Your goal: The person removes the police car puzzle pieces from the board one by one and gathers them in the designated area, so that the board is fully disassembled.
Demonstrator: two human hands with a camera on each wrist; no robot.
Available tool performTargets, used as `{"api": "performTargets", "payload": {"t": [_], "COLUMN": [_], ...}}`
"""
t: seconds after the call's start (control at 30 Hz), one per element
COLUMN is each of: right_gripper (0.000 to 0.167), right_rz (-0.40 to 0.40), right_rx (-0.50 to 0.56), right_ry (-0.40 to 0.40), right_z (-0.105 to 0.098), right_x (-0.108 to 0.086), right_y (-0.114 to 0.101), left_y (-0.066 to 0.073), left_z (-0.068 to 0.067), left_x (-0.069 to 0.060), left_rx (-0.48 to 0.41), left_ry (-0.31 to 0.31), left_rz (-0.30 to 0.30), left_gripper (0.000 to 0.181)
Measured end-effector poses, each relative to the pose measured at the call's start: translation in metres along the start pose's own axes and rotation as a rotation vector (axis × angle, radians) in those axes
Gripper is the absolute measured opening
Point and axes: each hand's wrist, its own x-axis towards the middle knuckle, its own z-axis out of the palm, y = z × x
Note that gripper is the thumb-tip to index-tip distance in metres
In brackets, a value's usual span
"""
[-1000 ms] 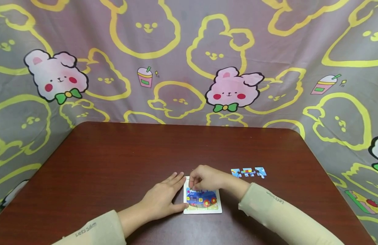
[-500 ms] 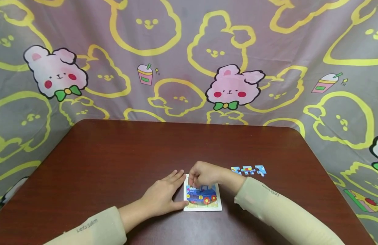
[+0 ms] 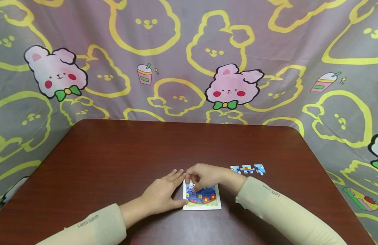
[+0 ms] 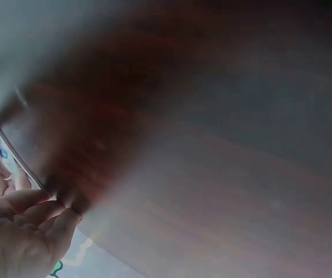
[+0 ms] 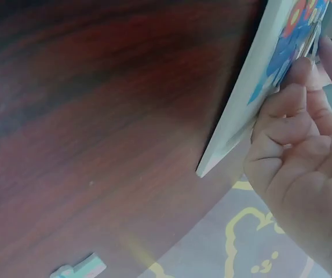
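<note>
In the head view, the left hand [image 3: 162, 194] lies with its fingers extended and spread, the nearer fingertips and the thumb at one side of a small white-framed puzzle board [image 3: 204, 208]; the right hand [image 3: 202, 177] arches over the far part of that board, thumb and index finger bent together in a pinch on a small pale puzzle piece [image 3: 192, 186], mostly covered by the fingers; nearer the person than these fingertips, the board shows a blue vehicle with red wheels; beyond the right hand's wrist, well apart from the fingers, three loose pieces [image 3: 247, 169] lie in a row on the dark reddish table [image 3: 140, 149]; beige sleeves [image 3: 265, 195] cover both forearms, and a patterned curtain [image 3: 176, 68] hangs past the table. In the left wrist view, much is blurred; the left hand's fingertips meet the board's thin edge, and whether they press cannot be told. In the right wrist view, the right hand's curled fingers are just beside the board's pale rim, its picture under the fingertips; well apart from them, a pale green object [image 5: 81, 267] is cut off by the view's border.
</note>
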Motion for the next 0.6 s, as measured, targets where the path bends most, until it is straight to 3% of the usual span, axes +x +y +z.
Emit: {"api": "performTargets", "payload": {"t": [0.2,0.43,0.6], "right_gripper": [0.013,0.011,0.011], "right_rz": [-0.037,-0.012,-0.018], "right_rx": [0.037,0.165,0.177], "right_ry": [-0.003,0.022,0.044], "right_z": [0.0002,0.0009,-0.0038], "right_x": [-0.0004,-0.0032,-0.0094], "right_y": [0.0007,0.0040,0.0075], "left_y": [-0.0010,-0.0002,-0.0008], "left_z": [0.0000,-0.0006,-0.0008], "left_x": [-0.0003,-0.0003,0.0008], "left_rx": [-0.008,-0.023,-0.018], "left_ry": [-0.011,-0.024,-0.024], "left_rz": [-0.013,-0.029,-0.027], "left_gripper": [0.085,0.086,0.085]}}
